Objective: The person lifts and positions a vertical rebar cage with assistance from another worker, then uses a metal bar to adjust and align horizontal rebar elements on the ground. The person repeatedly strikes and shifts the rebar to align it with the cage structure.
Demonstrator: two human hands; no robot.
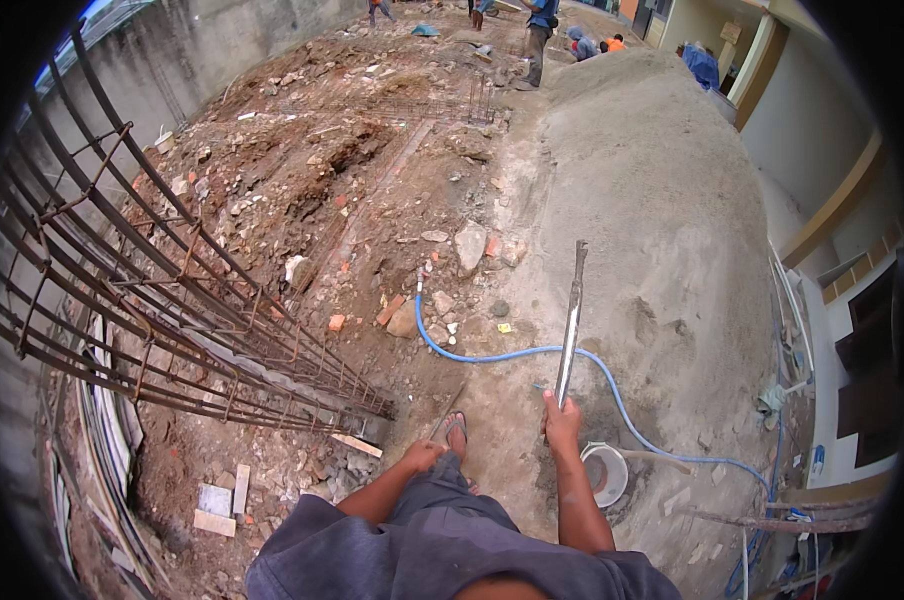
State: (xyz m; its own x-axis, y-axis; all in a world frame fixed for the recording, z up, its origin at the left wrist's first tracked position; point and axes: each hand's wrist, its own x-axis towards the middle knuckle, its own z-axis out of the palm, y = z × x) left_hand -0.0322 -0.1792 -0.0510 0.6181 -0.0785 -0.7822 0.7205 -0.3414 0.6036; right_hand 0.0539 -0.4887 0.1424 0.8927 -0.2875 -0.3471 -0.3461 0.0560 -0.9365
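My right hand (pixel 562 422) is wrapped round the lower end of a rebar bending bar (pixel 572 325). The bar points away from me, silvery along its near part and darker toward its notched far end. Close to my left thigh, my left hand (pixel 425 456) is closed, and a thin dark rod (pixel 448 410) sticks out from it. Beyond the bar's near half runs a blue hose (pixel 612 385), with a fitting at its far left end. A whitish bucket (pixel 605 474) stands on the ground just right of my right forearm.
A tall rebar cage (pixel 187 270) rises at left. Rubble and broken bricks cover the ground beyond it. At right lies a large mound of grey sand (pixel 662 190) beside a building. Several people are farther off, one standing in dark trousers (pixel 535 55). Cut boards (pixel 215 522) lie at lower left.
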